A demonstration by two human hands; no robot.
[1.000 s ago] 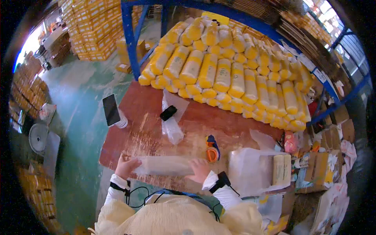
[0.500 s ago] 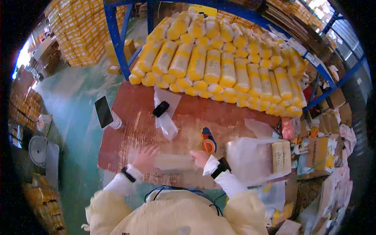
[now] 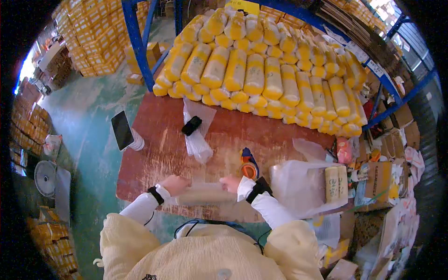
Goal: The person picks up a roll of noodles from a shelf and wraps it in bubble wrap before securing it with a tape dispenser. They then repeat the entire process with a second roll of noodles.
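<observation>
A pale, plastic-wrapped bundle lies crosswise at the front of the red-brown table, between my hands. My left hand is closed at its upper left, fingers curled at the edge of the clear plastic. At the upper right end, my right hand is also closed, pinching the wrap. Just beyond my right hand lies a tape dispenser with an orange roll and blue handle. A clear plastic bag with a black object on it lies farther up the table.
Stacked yellow-and-white wrapped packages fill the table's back under a blue rack. On the right, plastic sheeting lies beside a bundle. A phone-like screen stands at the left edge. Cardboard boxes crowd the right side.
My left hand has gone from spread fingers to a closed grip at the bundle's upper left edge. My right hand has shifted slightly left, still closed.
</observation>
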